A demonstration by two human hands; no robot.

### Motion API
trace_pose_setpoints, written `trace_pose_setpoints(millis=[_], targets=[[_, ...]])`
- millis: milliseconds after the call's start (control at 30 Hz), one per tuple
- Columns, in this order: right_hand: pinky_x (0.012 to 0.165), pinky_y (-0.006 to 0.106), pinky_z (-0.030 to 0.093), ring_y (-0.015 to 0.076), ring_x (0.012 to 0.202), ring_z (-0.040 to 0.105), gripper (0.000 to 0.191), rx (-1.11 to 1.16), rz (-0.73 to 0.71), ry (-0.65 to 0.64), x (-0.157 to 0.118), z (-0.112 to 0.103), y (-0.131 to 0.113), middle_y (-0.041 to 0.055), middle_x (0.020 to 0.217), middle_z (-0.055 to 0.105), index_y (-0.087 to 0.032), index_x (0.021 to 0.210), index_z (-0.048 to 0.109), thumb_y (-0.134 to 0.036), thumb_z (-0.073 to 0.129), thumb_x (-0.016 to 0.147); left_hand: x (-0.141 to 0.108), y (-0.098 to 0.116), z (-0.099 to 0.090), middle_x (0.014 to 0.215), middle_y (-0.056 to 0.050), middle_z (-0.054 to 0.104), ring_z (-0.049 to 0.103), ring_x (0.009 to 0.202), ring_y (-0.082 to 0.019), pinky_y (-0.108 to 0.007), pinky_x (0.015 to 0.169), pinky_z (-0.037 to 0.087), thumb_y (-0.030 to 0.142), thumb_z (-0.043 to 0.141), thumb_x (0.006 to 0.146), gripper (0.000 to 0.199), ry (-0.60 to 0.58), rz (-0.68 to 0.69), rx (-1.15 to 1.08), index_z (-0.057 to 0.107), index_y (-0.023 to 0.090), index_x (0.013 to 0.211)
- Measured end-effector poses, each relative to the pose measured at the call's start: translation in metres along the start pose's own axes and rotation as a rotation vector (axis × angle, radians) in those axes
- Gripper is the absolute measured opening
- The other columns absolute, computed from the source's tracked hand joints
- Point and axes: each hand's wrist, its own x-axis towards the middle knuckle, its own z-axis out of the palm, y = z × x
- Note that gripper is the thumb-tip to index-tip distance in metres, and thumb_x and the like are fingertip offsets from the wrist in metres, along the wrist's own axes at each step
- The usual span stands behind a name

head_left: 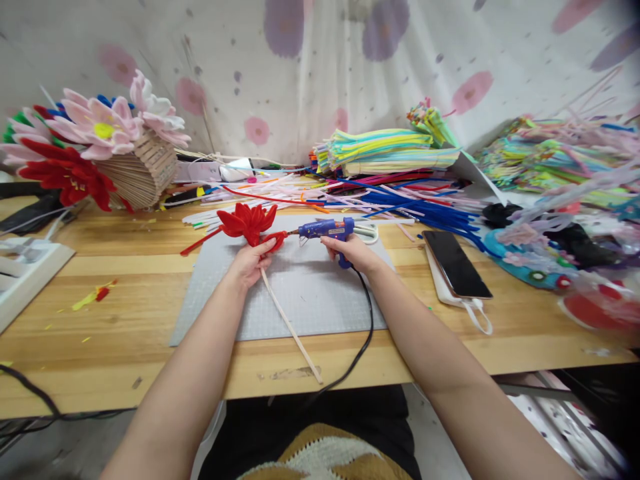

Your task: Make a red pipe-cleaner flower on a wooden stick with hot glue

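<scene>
My left hand (250,264) is closed around the base of a red pipe-cleaner flower (247,223), whose pale stem (290,324) slants down toward the table's front edge. One looped red petal (276,241) sticks out to the right from my fingers. My right hand (350,251) grips a blue hot glue gun (325,229) by its handle. The gun's nozzle points left and is at the tip of that petal; whether it touches I cannot tell. A black cord (369,333) runs from the gun down over the table edge. Both hands are above a grey cutting mat (310,300).
Loose pipe cleaners (295,190) and bundled ones (380,150) lie along the back. At left stand a basket (150,170) of fuzzy flowers and a white power strip (30,273). A phone (457,263) lies on a white power bank at right, beside blue pipe cleaners (425,210).
</scene>
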Motion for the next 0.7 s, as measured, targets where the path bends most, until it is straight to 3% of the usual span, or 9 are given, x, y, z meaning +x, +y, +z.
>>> trace_pose_setpoints(millis=[500, 700], targets=[[0.053, 0.024, 0.038, 0.0094, 0.050, 0.046, 0.040, -0.002, -0.003, -0.033, 0.0002, -0.0009, 0.0001, -0.0008, 0.050, 0.050, -0.018, 0.052, 0.048, -0.053, 0.060, 0.067, 0.0004, -0.0003, -0.0003, 0.062, -0.006, 0.063, 0.043, 0.039, -0.001, -0.010, 0.027, 0.018, 0.001, 0.061, 0.068, 0.007, -0.021, 0.011, 0.000, 0.066, 0.005, 0.073], [0.053, 0.024, 0.038, 0.0095, 0.049, 0.045, 0.040, 0.003, 0.006, 0.022, 0.0006, -0.0001, -0.0001, -0.0015, 0.050, 0.050, -0.019, 0.054, 0.048, -0.054, 0.061, 0.065, -0.0001, 0.0004, 0.0007, 0.065, -0.007, 0.065, 0.047, 0.042, -0.002, -0.010, 0.028, 0.017, 0.001, 0.062, 0.068, 0.009, -0.011, 0.004, -0.005, 0.066, 0.005, 0.074]])
